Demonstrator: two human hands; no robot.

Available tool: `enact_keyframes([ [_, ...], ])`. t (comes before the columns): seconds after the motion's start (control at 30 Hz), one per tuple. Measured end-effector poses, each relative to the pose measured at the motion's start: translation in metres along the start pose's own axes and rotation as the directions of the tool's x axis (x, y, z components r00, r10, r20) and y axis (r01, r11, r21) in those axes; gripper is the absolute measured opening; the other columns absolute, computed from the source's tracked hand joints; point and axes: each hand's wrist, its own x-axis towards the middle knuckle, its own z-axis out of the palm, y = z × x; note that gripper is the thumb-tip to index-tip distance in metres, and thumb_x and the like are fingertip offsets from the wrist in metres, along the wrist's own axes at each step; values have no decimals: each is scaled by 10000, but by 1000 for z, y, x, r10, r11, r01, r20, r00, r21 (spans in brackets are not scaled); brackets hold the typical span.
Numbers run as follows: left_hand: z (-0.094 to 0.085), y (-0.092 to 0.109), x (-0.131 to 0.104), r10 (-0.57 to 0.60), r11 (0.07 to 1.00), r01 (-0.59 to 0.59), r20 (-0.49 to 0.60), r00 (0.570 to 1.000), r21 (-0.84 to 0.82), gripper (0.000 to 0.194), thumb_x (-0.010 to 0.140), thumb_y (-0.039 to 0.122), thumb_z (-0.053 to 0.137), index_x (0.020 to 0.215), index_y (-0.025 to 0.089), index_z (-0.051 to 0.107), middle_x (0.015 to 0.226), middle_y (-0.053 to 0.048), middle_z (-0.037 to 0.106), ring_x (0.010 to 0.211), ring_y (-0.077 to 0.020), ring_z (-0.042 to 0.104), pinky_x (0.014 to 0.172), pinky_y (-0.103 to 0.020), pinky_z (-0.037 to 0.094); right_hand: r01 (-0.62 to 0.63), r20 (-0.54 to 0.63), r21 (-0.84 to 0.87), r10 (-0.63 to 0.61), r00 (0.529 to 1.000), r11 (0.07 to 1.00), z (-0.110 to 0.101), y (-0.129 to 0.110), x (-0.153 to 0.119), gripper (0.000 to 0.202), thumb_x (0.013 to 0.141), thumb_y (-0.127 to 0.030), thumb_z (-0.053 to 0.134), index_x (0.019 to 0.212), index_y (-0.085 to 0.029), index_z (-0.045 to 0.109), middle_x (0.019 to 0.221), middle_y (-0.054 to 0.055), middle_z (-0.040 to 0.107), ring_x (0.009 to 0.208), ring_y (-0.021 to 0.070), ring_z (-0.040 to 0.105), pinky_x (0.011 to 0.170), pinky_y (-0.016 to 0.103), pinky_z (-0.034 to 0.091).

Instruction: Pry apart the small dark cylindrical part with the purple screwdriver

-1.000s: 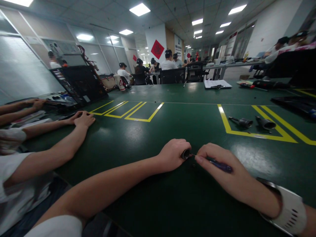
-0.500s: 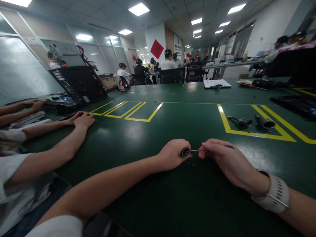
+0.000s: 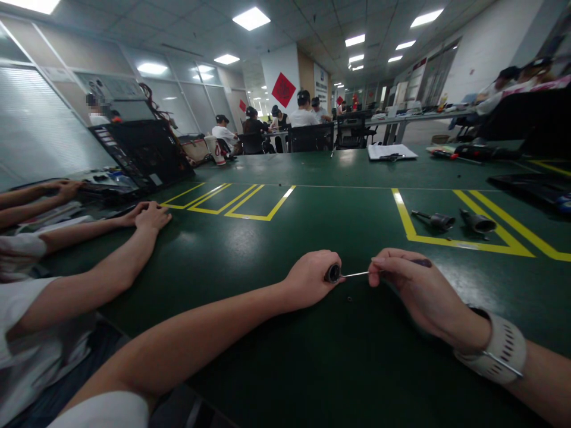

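Note:
My left hand (image 3: pixel 312 278) is closed around what looks like a hole saw (image 3: pixel 332 273), its round hollow end facing me and to the right. The rest of that part is hidden in my fingers. In my right hand (image 3: pixel 413 288) is a thin screwdriver (image 3: pixel 357 274), its metal shaft pointing left and its dark handle under my fingers. The shaft's tip is at the lower right rim of the hole saw; whether it touches cannot be told. A tiny dark ring (image 3: pixel 349 299) lies on the table below.
Two similar hole saws (image 3: pixel 439 222) lie inside yellow tape (image 3: pixel 473 244) on the green table (image 3: pixel 267 249), with small bits nearby. A clipboard with paper (image 3: pixel 392 152) and a power tool (image 3: pixel 484 151) are farther back. At left, a co-worker's hands (image 3: pixel 151 215) rest on the table.
My right hand has moved slightly right, drawing the screwdriver's tip out of the hole saw's opening to its rim. The left hand has turned the part slightly.

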Motion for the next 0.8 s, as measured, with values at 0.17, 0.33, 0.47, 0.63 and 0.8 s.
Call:
enact_keyframes([
  [0.17, 2, -1, -1, -19, 1000, 19, -21, 1000, 10, 135, 783, 274, 591, 785, 161, 516, 747, 9, 531, 680, -121, 487, 579, -236, 357, 5, -40, -11, -6, 999, 1000, -1, 1, 0, 235, 710, -330, 600, 523, -189, 580, 544, 6, 564, 586, 154, 517, 641, 312, 383],
  [0.33, 3, -1, 0, -36, 999, 36, -38, 999, 1, 134, 778, 276, 591, 782, 168, 511, 753, 5, 541, 687, -128, 495, 596, -252, 372, 8, -84, -40, -11, 996, 999, -2, 4, 2, 226, 697, -325, 603, 520, -189, 576, 521, 7, 555, 563, 160, 509, 631, 326, 380],
  [0.47, 2, 0, -1, -108, 992, 101, -81, 991, -79, 180, 758, 281, 612, 845, 176, 495, 792, 5, 550, 693, -127, 505, 584, -246, 382, 37, -105, -39, -41, 994, 999, -2, 4, 2, 228, 705, -330, 601, 523, -195, 570, 530, 7, 549, 570, 165, 508, 634, 330, 383],
  [0.63, 1, -1, -1, -88, 985, 73, -93, 992, -155, 232, 735, 310, 634, 838, 172, 478, 782, 13, 531, 672, -114, 485, 570, -233, 369, 151, -81, -37, -154, 985, 988, -1, 0, -5, 218, 745, -347, 575, 578, -208, 580, 598, 11, 576, 621, 170, 530, 651, 324, 404],
  [0.8, 1, -2, -1, 1, 983, -23, -120, 993, -184, 200, 749, 309, 616, 802, 165, 489, 746, 18, 510, 654, -105, 467, 575, -229, 361, 266, 107, -363, -244, 964, 893, 3, 2, -13, 230, 836, -360, 513, 703, -207, 622, 728, 33, 617, 722, 188, 562, 655, 318, 412],
])
